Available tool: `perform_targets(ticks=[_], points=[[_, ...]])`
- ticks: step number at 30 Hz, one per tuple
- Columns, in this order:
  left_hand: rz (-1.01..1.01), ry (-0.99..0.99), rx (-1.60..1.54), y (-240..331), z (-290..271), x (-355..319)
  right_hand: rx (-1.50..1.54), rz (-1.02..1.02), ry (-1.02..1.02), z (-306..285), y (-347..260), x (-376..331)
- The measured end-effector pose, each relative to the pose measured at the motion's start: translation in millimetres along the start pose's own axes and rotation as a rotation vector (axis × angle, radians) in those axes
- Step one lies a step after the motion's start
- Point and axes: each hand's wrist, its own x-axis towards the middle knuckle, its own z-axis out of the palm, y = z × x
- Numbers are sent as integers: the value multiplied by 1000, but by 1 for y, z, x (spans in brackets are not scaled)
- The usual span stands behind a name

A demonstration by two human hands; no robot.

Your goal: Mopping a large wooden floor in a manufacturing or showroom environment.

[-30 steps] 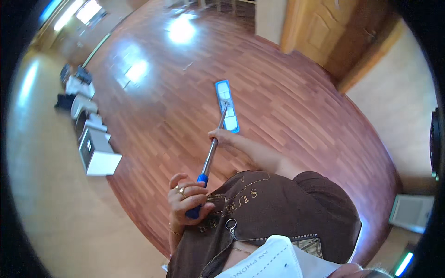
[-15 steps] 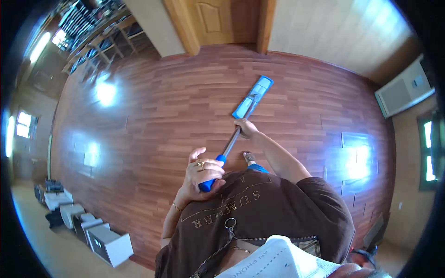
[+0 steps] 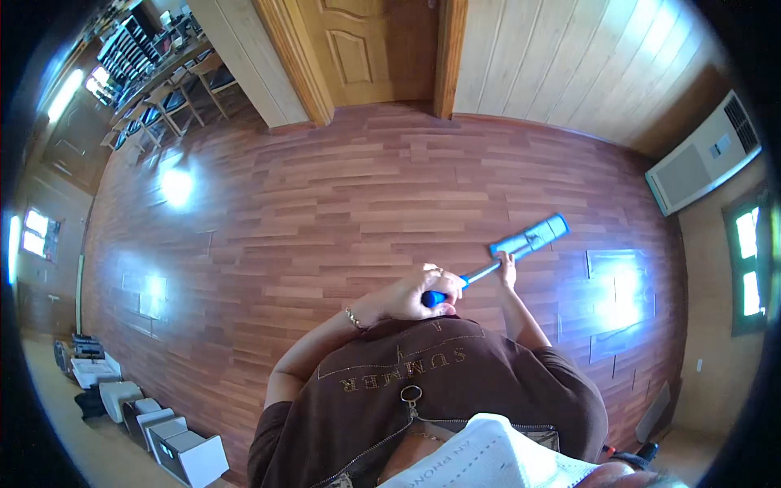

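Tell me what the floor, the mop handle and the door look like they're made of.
Floor: reddish-brown wood or laminate planks with a glossy finish, since it mirrors the lights in bright patches. Mop handle: likely metal, thin and silvery, with a blue grip, probably plastic or rubber, in the left hand. Door: light varnished wood with raised panels.

A wooden door (image 3: 358, 49) stands ahead, chairs (image 3: 175, 93) far left, white boxes (image 3: 175, 443) lower left, an air conditioner (image 3: 704, 154) right.
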Motion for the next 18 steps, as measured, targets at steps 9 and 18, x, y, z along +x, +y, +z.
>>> perform_targets(ticks=[9, 18], points=[[-70, 16, -80, -29, -2, 54, -190, -7, -193, -20, 8, 78], [-127, 217, 59, -33, -9, 45, -62, -251, -389, 51, -35, 156]])
